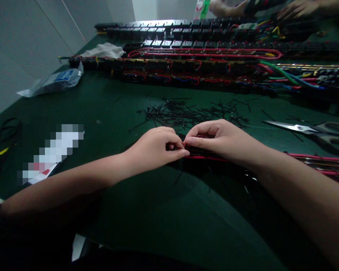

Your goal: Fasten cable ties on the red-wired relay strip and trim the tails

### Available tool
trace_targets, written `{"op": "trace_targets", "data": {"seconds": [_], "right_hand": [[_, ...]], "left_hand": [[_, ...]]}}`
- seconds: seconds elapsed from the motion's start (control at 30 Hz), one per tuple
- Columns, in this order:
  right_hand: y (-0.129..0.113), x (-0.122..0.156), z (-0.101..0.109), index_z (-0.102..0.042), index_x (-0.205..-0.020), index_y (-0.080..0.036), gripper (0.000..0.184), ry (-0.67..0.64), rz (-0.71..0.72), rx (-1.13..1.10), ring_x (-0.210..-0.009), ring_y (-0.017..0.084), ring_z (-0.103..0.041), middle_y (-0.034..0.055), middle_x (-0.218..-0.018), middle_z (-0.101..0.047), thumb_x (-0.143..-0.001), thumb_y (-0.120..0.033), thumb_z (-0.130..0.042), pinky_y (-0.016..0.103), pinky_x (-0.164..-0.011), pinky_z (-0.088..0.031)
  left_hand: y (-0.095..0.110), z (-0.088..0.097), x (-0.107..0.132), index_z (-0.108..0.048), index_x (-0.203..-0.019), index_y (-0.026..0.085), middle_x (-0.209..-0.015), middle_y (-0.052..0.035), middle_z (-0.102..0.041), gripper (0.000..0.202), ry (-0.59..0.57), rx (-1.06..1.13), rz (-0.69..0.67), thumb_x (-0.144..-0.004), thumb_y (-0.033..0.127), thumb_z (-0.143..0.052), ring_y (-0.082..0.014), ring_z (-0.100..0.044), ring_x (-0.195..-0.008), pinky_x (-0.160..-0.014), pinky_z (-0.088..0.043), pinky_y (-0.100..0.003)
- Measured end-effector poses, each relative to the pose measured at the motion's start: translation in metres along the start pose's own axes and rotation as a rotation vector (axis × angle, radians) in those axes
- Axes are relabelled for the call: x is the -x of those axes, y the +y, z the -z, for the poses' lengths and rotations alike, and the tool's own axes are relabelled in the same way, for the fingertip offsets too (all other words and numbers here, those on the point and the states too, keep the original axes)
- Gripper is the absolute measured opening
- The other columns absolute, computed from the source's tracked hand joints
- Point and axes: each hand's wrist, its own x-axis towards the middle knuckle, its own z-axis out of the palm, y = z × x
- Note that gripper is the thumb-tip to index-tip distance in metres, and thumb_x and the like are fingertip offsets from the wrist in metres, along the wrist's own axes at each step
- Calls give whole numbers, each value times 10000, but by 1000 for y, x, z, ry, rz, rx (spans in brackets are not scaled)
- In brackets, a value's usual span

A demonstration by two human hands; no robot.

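Observation:
My left hand and my right hand meet over the near part of the table, thumbs and fingers pinched together. A small red wire-like piece shows between their fingertips; its ends are hidden. Beneath my hands lies a long dark assembly with red cables, running off to the right and partly covered by my right forearm. Just beyond my hands is a loose pile of thin black strips, which look like cable ties. Scissors lie to the right, blades pointing left.
Several long wired assemblies stretch across the back of the green table. At left are a clear plastic bag, a white cloth and a blurred-out white item. Another person's hand shows at the top right.

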Motion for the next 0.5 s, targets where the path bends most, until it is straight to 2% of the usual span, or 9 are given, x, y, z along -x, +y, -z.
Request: {"op": "trace_targets", "data": {"seconds": [0.33, 0.5], "right_hand": [[2, 1, 0, -718, -826, -149, 196, -4, 17, -18, -687, 145, -609, 32, -766, -708, -758, -332, -729, 238, -597, -445], [2, 1, -1, -714, -828, -152, 203, 8, 31, 16, -676, 144, -601, 25, -752, -698, -754, -341, -731, 246, -591, -433]], "left_hand": [[-2, -2, 1, -659, -659, 147, -685, 9, -579, 199, 15, 27, 19, -812, 273, -678, -91, -515, -655, -581, -359, -219], [-1, -1, 1, -681, -689, 153, -700, 5, -592, 170, 12, 73, 28, -818, 264, -673, -94, -530, -672, -598, -382, -218]]}}
